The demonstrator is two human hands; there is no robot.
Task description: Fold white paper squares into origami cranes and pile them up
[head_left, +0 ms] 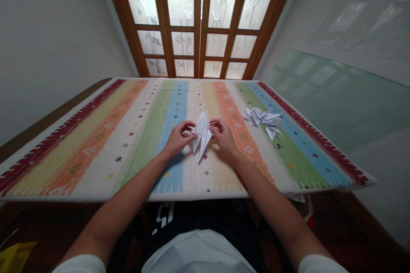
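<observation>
A folded white paper piece (202, 130), shaped like an origami crane in the making with a pointed top and two narrow legs hanging down, is held upright just over the middle of the striped tablecloth (134, 132). My left hand (178, 137) pinches its left edge between thumb and fingers. On the other side my right hand (223, 135) grips the right edge, fingers curled. Parts of the fingertips are hidden behind the paper. Off to the right lies a small heap of folded white paper cranes (264, 120), touched by neither hand.
The cloth covers a wide table whose near edge (205, 196) runs close to my lap. Beyond the far edge stand wooden doors with glass panes (182, 8). Walls rise on both sides, and a pale glass panel (336, 94) leans at the right. Something yellow (16, 256) shows low at the left.
</observation>
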